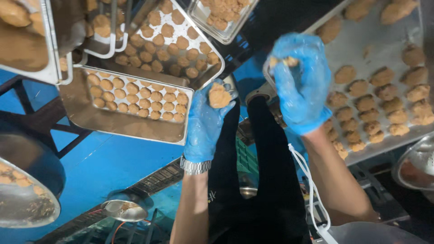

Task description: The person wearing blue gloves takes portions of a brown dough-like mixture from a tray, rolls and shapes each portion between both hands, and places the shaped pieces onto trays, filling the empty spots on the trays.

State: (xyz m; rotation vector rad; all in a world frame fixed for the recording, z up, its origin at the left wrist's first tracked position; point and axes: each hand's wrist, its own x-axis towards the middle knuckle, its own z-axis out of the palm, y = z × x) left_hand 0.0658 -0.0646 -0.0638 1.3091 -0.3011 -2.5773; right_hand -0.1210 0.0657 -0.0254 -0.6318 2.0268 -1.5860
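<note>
Both my hands wear blue gloves. My left hand (205, 124), with a metal watch at the wrist, holds a round tan dough ball (219, 96) at its fingertips, just right of a steel tray (122, 124) filled with rows of small dough balls. My right hand (300, 83) is raised and blurred, its fingers curled around a small piece of dough (285, 61). It hovers beside the left edge of a large steel tray (361, 40) that carries rougher dough lumps.
A second tray of dough balls (167, 40) lies behind the first. A clear container of dough (224, 16) is at the top. Metal bowls stand at left (22, 203), bottom (124, 210) and right (416, 167). My dark trousers and a white cord are below.
</note>
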